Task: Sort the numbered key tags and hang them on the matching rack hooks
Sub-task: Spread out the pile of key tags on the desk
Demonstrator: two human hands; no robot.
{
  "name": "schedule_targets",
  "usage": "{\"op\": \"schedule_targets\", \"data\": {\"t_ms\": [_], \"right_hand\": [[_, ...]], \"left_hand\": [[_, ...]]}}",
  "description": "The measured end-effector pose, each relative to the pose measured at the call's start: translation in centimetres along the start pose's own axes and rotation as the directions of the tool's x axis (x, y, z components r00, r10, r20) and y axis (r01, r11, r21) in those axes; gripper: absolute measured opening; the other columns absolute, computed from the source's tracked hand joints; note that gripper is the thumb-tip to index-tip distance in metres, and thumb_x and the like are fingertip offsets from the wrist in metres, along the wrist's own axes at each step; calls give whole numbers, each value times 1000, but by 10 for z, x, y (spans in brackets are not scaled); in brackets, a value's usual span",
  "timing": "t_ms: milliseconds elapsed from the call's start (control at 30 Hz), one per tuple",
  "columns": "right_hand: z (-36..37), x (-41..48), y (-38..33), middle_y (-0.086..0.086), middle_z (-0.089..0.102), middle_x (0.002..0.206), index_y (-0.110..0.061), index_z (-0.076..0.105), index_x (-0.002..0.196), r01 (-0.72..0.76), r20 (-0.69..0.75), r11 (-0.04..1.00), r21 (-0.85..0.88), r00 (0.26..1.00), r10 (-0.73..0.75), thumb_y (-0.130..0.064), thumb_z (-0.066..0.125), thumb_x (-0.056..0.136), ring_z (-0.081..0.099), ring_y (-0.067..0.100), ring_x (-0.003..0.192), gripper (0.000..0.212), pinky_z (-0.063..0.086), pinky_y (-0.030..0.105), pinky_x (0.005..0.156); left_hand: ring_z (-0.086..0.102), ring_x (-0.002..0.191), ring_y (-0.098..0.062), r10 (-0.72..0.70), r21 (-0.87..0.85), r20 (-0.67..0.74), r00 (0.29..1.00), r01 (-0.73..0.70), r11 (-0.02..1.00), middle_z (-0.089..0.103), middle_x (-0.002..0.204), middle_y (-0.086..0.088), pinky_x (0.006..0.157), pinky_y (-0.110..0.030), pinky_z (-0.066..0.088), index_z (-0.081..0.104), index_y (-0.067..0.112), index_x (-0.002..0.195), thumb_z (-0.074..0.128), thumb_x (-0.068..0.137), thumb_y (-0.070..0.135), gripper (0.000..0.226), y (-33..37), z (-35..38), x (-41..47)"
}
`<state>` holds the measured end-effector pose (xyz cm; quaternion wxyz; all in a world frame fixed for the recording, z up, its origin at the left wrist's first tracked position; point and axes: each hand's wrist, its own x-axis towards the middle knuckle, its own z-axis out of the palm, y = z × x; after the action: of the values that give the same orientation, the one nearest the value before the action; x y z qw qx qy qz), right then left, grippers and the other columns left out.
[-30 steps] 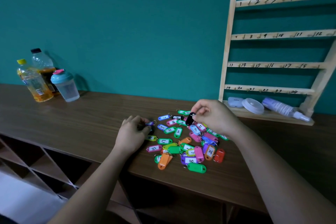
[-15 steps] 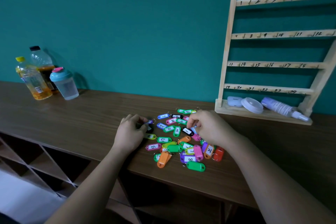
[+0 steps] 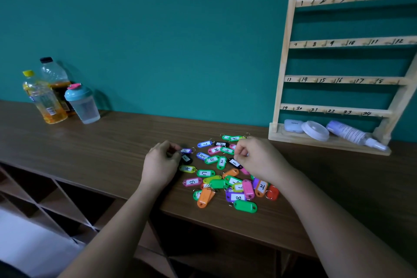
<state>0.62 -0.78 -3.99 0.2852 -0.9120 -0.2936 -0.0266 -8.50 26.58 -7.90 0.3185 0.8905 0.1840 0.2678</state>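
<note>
At the near edge of the dark brown wooden table (image 3: 90, 149), a green plastic key tag (image 3: 245, 206) is seen lying flat, its long axis running left to right with the ring end to the left. Just beyond it, a purple tag marked 8 (image 3: 237, 197) and an orange plastic tag (image 3: 205, 197) are found at the front of the heap of coloured numbered key tags (image 3: 205, 173); the orange one is slanted from near-left to far-right. The heap is spread between the two hands.

The left hand (image 3: 161, 165) is rested at the heap's left side, thumb and forefinger closed in a pinch on the end of a small purple tag (image 3: 186, 151). That tag is laid left to right, its metal ring pointed right, toward the heap.

The right hand (image 3: 257, 160) is held over the heap's right side with fingers curled, the fingertips set at a black tag marked 1 (image 3: 234, 163). Its long axis runs far-left to near-right — whether it is gripped or merely touched cannot be told.

Farther back on the right, a pale wooden rack (image 3: 338, 80) is stood against the teal wall (image 3: 180, 40), its four rails numbered 1 to 24 beside small hooks. At the far left, two clear plastic bottles (image 3: 45, 99) and a blue-lidded shaker cup (image 3: 82, 104) are grouped by the wall.
</note>
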Motion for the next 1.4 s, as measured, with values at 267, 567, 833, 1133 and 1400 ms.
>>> {"op": "schedule_targets", "data": {"t_ms": [267,567,833,1133,1400], "right_hand": [[13,1,-8,-7,55,113,-27,68,103,-7,44,979,-202,999,16,-46,70,97,57,18,111,19,45,43,102],[18,1,-12,-4,57,116,-26,66,109,-34,49,985,-172,998,43,-30,66,102,56,20,115,9,40,46,110],[13,4,-12,-5,66,110,-23,62,116,-98,95,993,-70,990,105,-18,72,97,63,18,106,21,54,40,97],[4,7,-6,-10,74,95,-24,76,102,-144,-33,984,105,988,148,-24,83,92,70,11,85,12,60,35,80],[-19,6,4,-4,79,82,-18,83,99,-152,-64,878,455,977,202,-23,76,99,68,0,62,8,48,14,59]], "left_hand": [[62,95,-14,17,132,-8,1000,-16,991,64,96,10,80,-31,49,72,33,86,74,90,29,7,-1,1,0],[65,90,6,9,-136,-86,996,-21,991,72,92,18,79,-24,51,67,31,92,68,101,24,11,16,-14,-12],[69,87,-1,99,-206,-66,993,-110,972,72,89,19,74,-18,50,68,30,89,72,98,23,12,51,-1,-27],[70,84,-5,122,-320,25,992,-108,941,73,85,12,76,-32,58,70,31,90,74,98,27,9,90,25,-36],[76,80,-9,99,-428,148,984,-27,904,77,82,3,86,-47,61,72,22,96,75,97,21,3,124,34,-28]]}}
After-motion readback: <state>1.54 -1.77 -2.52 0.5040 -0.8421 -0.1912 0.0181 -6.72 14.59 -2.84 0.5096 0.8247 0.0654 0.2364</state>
